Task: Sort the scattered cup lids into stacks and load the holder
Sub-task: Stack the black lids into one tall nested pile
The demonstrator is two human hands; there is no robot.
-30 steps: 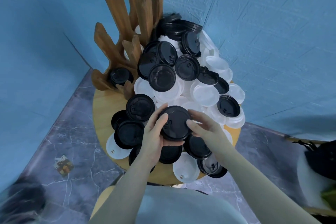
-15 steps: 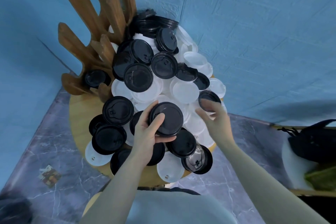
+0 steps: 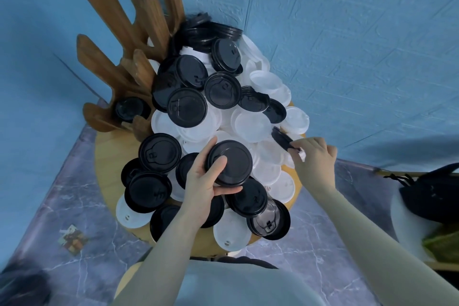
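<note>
A heap of black and white cup lids (image 3: 250, 124) covers a round wooden table (image 3: 109, 176). My left hand (image 3: 203, 186) grips a small stack of black lids (image 3: 232, 163) above the heap's front. At the right edge of the heap, my right hand (image 3: 314, 154) pinches a single black lid (image 3: 282, 140), tilted on edge. The wooden holder (image 3: 129, 40) with tall slats stands at the table's back left, and a black lid (image 3: 129, 108) lies in its low front slot.
Blue walls close in behind and on both sides. The floor is grey marble, with a small picture card (image 3: 72, 236) lying at the left. At the right stands a wooden shelf with a black bag (image 3: 432, 196) and a white object.
My right hand let go of the black stack, moved right and lifted a single black lid on edge. My left hand still holds the stack. The camera view shifted slightly.
</note>
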